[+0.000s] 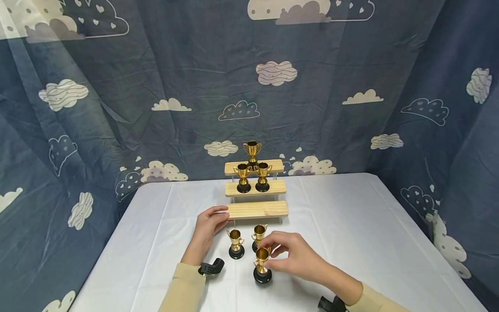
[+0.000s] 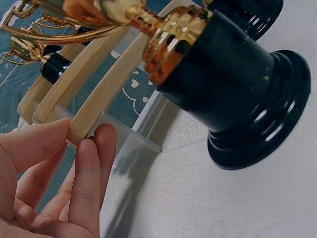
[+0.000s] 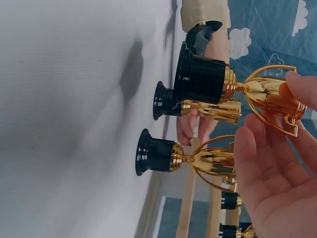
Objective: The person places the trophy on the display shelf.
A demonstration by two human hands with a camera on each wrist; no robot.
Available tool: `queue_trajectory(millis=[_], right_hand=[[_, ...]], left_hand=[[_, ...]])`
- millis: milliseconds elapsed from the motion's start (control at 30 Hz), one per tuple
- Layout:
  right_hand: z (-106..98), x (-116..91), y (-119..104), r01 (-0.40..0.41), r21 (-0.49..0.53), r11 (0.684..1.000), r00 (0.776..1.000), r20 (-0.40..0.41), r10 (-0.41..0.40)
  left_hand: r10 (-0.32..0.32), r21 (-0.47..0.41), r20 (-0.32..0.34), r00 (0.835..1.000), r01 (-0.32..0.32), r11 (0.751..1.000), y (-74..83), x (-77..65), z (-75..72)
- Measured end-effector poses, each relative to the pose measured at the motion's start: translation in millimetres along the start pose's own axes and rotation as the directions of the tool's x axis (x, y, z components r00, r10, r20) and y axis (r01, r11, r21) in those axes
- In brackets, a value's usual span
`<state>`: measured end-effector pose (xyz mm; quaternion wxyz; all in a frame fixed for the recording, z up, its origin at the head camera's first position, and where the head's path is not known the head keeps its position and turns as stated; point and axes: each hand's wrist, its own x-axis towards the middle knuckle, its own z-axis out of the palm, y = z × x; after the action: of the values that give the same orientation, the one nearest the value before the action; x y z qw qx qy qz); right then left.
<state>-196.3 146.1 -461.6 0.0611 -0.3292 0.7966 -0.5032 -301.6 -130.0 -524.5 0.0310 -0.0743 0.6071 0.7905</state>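
Note:
My right hand (image 1: 294, 255) pinches a small gold trophy cup (image 1: 262, 265) with a black base; in the right wrist view this trophy (image 3: 200, 79) appears raised off the cloth, its shadow apart from the base. Behind it stands a second trophy (image 1: 259, 234), partly hidden by the fingers, and to the left a third trophy (image 1: 235, 245), both upright on the table. With fingertips and thumb, my left hand (image 1: 210, 225) grips the left end of the lowest wooden shelf (image 1: 257, 209). The left wrist view shows that pinch on the board's end (image 2: 81, 126) closely.
Two trophies (image 1: 253, 177) stand side by side on the middle shelf (image 1: 278, 187), and one trophy (image 1: 252, 150) is on the top shelf (image 1: 276, 166). The stepped rack has clear supports (image 2: 133, 136). A white cloth covers the table (image 1: 339, 225); a cloud-patterned curtain (image 1: 202, 82) hangs behind.

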Motion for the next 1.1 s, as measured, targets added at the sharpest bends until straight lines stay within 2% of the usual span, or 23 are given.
queue_trajectory(millis=[700,1100], right_hand=[[-3,4,-18,0.06,-0.014,0.998,0.995,-0.073,-0.061],[-5,6,-28,0.022,-0.008,1.0,0.996,-0.091,-0.023]], left_hand=[[0.0,-0.001,-0.007,1.0,0.0,1.0,-0.3,0.6,-0.4],[-0.002,-0.009,0.0,1.0,0.002,1.0,-0.6,0.5,-0.6]])
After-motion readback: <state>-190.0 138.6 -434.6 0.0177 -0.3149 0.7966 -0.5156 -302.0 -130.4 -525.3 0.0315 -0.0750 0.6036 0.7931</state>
